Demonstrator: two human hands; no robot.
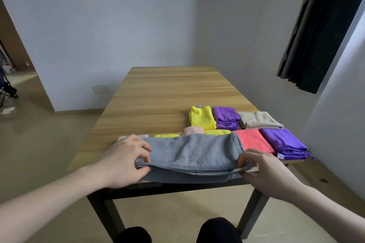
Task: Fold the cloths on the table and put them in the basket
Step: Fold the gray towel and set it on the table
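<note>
Folding in hand: left hand (pixel 126 156) and right hand (pixel 262 169) each pinch an end of the grey cloth (pixel 193 154) at the table's (pixel 167 92) near edge; next move, judged, another fold, with no basket in view.

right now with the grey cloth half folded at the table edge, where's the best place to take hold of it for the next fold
Take the grey cloth at its two short ends, coming in from the near side. It lies as a long flat band along the table front, layered edges facing the person, so end grips probably keep the layers together. The left hand and right hand already pinch there.
</note>
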